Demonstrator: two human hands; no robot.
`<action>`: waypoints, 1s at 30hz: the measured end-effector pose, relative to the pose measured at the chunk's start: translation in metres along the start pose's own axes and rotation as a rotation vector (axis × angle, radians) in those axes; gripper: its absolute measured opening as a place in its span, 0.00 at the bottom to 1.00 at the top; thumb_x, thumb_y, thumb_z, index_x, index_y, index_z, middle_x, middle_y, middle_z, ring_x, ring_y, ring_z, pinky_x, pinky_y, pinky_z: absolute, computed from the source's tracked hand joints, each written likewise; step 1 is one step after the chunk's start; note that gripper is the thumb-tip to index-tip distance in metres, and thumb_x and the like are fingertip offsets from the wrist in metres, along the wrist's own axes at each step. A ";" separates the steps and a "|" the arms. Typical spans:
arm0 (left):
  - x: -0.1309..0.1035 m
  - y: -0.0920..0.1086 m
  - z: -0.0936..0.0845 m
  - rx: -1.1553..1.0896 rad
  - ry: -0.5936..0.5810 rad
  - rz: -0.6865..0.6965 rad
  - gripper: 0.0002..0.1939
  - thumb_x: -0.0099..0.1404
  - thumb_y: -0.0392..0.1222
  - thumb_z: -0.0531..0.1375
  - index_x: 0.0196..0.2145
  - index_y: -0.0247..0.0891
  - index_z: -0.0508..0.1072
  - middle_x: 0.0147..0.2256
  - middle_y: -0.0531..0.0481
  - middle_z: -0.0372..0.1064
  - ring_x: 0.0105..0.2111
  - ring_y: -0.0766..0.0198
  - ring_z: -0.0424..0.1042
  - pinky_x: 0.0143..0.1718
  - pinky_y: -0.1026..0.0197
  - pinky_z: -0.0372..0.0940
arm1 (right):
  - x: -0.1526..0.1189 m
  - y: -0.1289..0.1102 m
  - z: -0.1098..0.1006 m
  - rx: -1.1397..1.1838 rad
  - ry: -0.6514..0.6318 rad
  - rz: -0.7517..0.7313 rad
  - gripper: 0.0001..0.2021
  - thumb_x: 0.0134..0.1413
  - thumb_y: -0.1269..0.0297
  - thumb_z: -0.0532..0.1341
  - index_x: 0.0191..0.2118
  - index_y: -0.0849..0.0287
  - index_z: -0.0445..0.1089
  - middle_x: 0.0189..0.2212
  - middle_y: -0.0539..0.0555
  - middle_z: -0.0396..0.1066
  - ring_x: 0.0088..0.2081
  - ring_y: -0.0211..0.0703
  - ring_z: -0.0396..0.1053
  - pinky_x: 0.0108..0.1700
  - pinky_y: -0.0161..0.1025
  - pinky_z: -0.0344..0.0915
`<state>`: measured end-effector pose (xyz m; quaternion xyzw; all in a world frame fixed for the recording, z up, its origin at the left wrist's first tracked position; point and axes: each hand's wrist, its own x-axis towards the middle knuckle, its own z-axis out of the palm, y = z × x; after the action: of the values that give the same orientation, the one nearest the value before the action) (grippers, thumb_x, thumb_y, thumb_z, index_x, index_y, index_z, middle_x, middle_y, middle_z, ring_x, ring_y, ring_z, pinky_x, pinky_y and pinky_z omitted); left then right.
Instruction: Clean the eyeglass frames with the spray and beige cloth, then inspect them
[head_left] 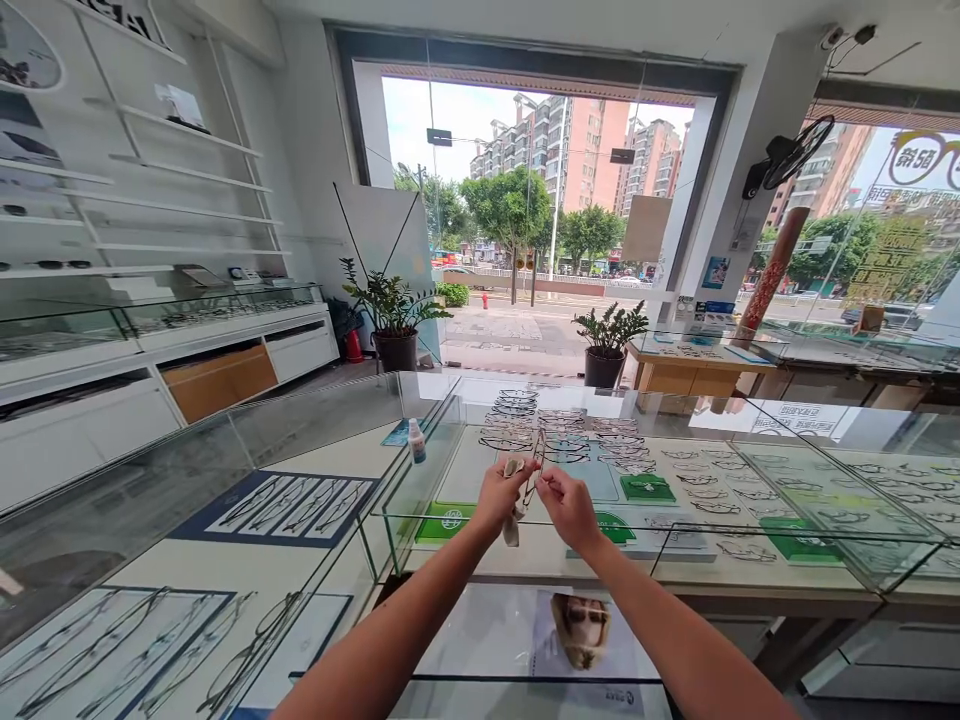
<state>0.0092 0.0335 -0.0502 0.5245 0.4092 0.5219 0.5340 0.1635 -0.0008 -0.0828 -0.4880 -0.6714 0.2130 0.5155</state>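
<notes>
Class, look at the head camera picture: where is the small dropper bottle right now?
The small dropper bottle stands on the glass counter, left of both hands, beside the corner of the display case holding rows of spectacle frames.

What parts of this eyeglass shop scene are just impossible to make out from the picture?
- Head view: the glasses held between the left hand and right hand are too thin and small to show their lens or frame details.
- The cloth is partly hidden by the left hand.
- The small bottle label is too small to read.
- Both elbows are cut off by the bottom edge.
</notes>
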 end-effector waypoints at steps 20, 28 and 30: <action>0.008 -0.004 -0.002 0.019 -0.031 -0.039 0.37 0.45 0.74 0.76 0.34 0.36 0.84 0.28 0.55 0.63 0.22 0.74 0.53 0.23 0.66 0.49 | 0.011 0.006 -0.004 0.127 -0.011 0.051 0.24 0.68 0.36 0.59 0.35 0.53 0.67 0.20 0.42 0.52 0.24 0.38 0.48 0.30 0.40 0.44; 0.008 0.001 0.000 0.044 -0.040 -0.045 0.35 0.46 0.71 0.77 0.36 0.36 0.83 0.27 0.56 0.62 0.21 0.74 0.54 0.23 0.65 0.50 | 0.014 0.010 -0.008 0.125 0.000 0.056 0.23 0.70 0.38 0.59 0.36 0.54 0.69 0.21 0.42 0.55 0.25 0.39 0.49 0.30 0.39 0.45; 0.008 0.001 0.001 0.049 -0.046 -0.043 0.36 0.46 0.71 0.77 0.37 0.35 0.84 0.26 0.56 0.62 0.21 0.73 0.54 0.23 0.65 0.50 | 0.013 0.009 -0.009 0.117 0.006 0.053 0.23 0.70 0.38 0.58 0.36 0.54 0.69 0.20 0.42 0.55 0.24 0.38 0.49 0.30 0.39 0.45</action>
<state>0.0106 0.0412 -0.0485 0.5401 0.4207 0.4880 0.5415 0.1751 0.0124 -0.0802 -0.4749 -0.6433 0.2642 0.5393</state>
